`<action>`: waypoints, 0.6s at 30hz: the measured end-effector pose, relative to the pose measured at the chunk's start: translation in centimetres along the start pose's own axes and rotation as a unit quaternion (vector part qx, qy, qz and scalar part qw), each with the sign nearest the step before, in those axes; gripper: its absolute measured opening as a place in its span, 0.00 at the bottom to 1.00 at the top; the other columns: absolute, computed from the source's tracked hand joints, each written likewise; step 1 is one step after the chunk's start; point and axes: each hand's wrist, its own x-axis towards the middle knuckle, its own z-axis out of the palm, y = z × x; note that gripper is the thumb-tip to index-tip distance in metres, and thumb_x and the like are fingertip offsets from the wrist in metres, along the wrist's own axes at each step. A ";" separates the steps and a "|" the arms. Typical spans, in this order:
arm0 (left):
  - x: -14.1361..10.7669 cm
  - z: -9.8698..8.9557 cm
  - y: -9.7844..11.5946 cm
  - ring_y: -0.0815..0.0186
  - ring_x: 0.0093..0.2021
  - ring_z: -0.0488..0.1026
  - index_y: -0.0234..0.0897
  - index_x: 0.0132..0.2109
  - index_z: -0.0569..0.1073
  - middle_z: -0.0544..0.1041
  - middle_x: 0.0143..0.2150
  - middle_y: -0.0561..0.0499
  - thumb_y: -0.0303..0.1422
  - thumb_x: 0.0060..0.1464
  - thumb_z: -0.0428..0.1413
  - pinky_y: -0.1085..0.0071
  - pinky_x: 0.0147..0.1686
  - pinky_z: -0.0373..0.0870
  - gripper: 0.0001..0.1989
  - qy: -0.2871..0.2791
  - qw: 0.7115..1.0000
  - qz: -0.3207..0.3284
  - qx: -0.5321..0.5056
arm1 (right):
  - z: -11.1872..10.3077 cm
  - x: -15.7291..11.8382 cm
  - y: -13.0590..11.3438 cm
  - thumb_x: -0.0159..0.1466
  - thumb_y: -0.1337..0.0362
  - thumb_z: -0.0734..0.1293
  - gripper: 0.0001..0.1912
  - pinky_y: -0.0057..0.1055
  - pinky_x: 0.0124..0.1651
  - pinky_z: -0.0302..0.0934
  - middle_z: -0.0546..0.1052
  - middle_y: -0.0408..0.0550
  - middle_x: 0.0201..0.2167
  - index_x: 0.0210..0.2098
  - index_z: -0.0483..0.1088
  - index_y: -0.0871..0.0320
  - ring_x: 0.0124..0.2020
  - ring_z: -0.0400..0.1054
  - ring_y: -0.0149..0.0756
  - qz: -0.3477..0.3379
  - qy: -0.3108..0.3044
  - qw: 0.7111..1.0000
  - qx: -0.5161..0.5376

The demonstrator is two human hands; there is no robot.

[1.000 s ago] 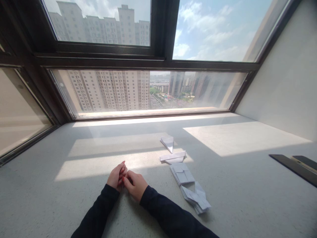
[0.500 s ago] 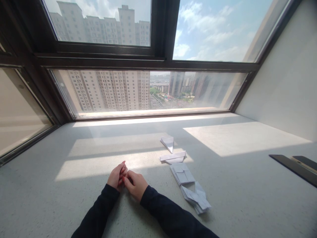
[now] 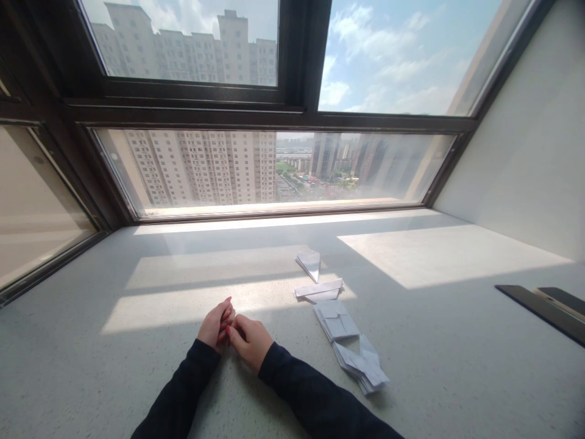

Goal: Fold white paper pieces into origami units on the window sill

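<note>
My left hand (image 3: 214,324) and my right hand (image 3: 251,341) rest together on the pale speckled sill (image 3: 114,378), fingertips touching. Both have their fingers curled in, and whatever they may hold is hidden. To the right of my hands lies a row of folded white papers: a pointed triangular one (image 3: 311,264) farthest away, a narrow flat strip (image 3: 320,289), a square folded stack (image 3: 337,320), and a stack of angular folded pieces (image 3: 363,366) nearest me. Neither hand touches these papers.
Dark flat objects, one a long black slab (image 3: 539,312), lie at the right edge. A brown window frame (image 3: 283,119) runs along the back of the sill, with a white wall (image 3: 525,152) at the right. Sunlight falls in patches on the surface.
</note>
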 end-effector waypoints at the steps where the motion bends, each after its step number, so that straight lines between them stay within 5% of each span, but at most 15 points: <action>1: 0.0 0.0 0.0 0.82 0.06 0.42 0.37 0.16 0.50 0.51 0.07 0.64 0.41 0.41 0.51 0.81 0.06 0.34 0.19 -0.001 1.000 0.000 0.001 | 0.0 0.0 0.0 0.55 0.68 0.57 0.07 0.23 0.26 0.51 0.68 0.41 0.20 0.21 0.61 0.58 0.22 0.59 0.27 0.000 0.001 1.000 -0.002; 18: -0.1 0.0 -0.1 0.82 0.07 0.42 0.37 0.16 0.50 0.50 0.08 0.64 0.42 0.41 0.51 0.81 0.06 0.35 0.19 0.004 0.999 0.015 0.028 | -0.2 -0.1 -0.2 0.55 0.69 0.57 0.07 0.23 0.27 0.52 0.69 0.41 0.21 0.22 0.61 0.58 0.23 0.61 0.27 0.001 -0.006 1.000 0.001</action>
